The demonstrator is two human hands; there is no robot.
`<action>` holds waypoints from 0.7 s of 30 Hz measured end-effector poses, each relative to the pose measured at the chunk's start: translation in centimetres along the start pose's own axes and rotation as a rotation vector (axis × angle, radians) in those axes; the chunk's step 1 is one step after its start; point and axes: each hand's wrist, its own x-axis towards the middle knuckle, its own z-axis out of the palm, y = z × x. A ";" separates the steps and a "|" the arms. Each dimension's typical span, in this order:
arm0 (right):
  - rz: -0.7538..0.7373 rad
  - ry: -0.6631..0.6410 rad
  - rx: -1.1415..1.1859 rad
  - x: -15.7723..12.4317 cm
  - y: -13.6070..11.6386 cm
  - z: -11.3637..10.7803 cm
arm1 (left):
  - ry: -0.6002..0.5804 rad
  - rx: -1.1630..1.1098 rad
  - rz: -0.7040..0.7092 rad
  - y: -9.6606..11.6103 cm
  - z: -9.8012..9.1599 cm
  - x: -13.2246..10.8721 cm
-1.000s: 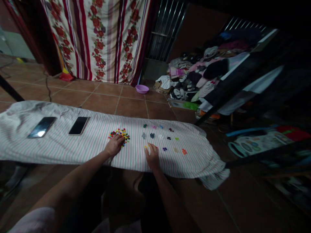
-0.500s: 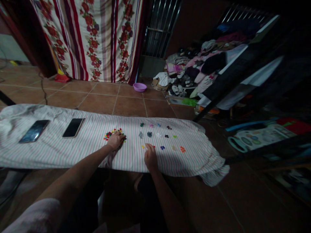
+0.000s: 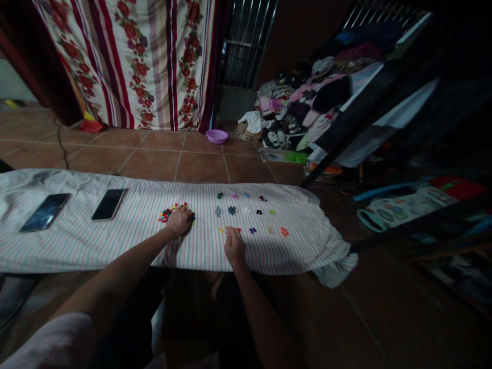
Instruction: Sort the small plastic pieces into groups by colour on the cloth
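Note:
My left hand (image 3: 180, 221) rests on a pile of small mixed-colour pieces (image 3: 165, 214), fingers reaching down over its right side. Its fingers look apart, and part of the pile is hidden under them. My right hand (image 3: 235, 246) is closed, fingertips together, between a few yellow pieces (image 3: 221, 230) and some partly covered red pieces (image 3: 239, 229). Anything in its pinch is too small to make out. Small single-colour groups lie around it, among them dark blue pieces (image 3: 252, 230), orange pieces (image 3: 284, 232), dark grey pieces (image 3: 231, 210) and green pieces (image 3: 219, 196).
A striped cloth (image 3: 126, 246) covers the low table. Two phones lie at the left, a dark phone (image 3: 45, 212) and a light-edged phone (image 3: 109, 204). Beyond are a purple basin (image 3: 217, 136) on the tiled floor and a heap of clothes (image 3: 300, 105). A floral curtain (image 3: 157, 61) hangs behind.
The whole view has shifted slightly, with the table's contents appearing a little further left. My left hand stays at the pile and my right hand by the yellow and red pieces.

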 end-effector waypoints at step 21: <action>0.000 0.035 0.000 0.0 -0.1 0.2 | 0.048 -0.262 -0.061 2.7 0.4 -0.8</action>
